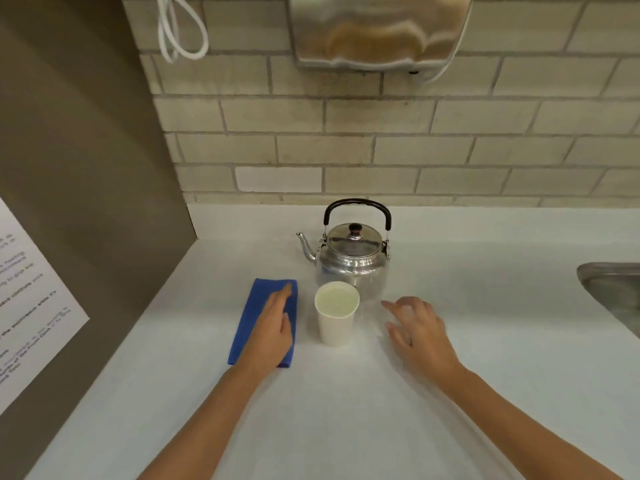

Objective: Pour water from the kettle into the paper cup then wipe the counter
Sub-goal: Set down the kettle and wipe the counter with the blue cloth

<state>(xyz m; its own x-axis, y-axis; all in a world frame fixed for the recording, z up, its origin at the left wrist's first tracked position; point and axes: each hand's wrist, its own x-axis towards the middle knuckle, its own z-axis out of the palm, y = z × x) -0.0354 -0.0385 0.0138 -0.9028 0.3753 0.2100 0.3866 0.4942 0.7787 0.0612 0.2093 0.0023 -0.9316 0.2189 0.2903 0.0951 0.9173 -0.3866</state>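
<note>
A steel kettle (351, 254) with a black handle stands upright on the white counter (346, 410), spout pointing left. Just in front of it stands a white paper cup (336, 323) holding liquid. A folded blue cloth (256, 306) lies left of the cup. My left hand (273, 327) rests flat on the cloth, fingers straight. My right hand (419, 330) hovers right of the cup with fingers spread, holding nothing and apart from cup and kettle.
A steel sink (616, 289) edge sits at the right. A brown side panel (86, 202) with a printed notice (31, 299) walls the left. A metal dispenser (377, 29) and a white cord (180, 29) hang on the tiled wall behind.
</note>
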